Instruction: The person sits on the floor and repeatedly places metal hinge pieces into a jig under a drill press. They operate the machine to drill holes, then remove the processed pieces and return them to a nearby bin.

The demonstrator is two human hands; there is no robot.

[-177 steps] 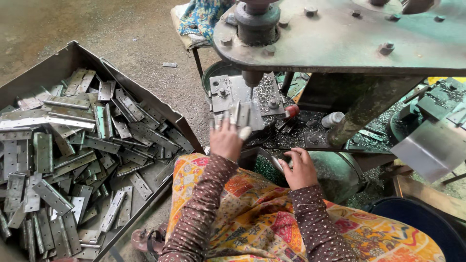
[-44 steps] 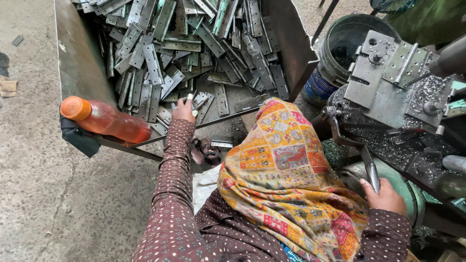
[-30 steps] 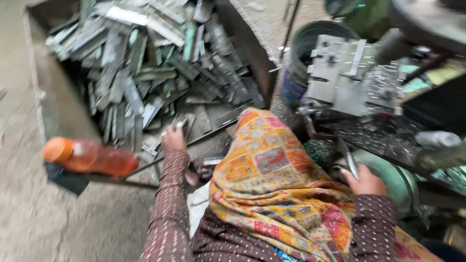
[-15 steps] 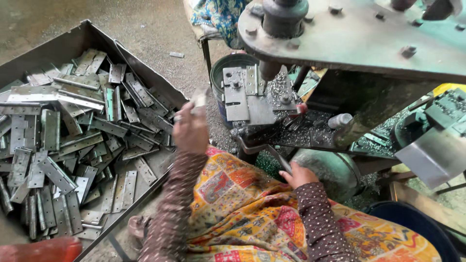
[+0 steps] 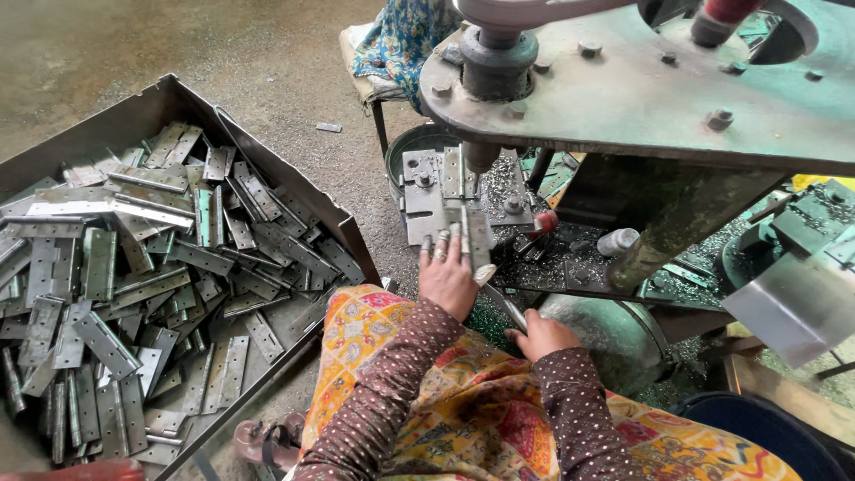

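Hands at the grey metal press die [image 5: 445, 191]
Left hand [image 5: 448, 278] holds a flat grey metal hinge plate [image 5: 476, 239], its lower end hidden; right hand [image 5: 545, 334] grips a thin metal rod [image 5: 505, 307].

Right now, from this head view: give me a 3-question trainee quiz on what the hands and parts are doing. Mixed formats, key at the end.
1. True or false: the left hand rests at the press die block, fingers on a flat metal hinge piece.
2. Multiple choice: the right hand grips
A) an orange bottle
B) a thin metal lever
C) a hinge from the bin
3. Fill in: the loose hinge plates lie piled in a metal ____ on the person's left.

Key: 1 true; 2 B; 3 bin.
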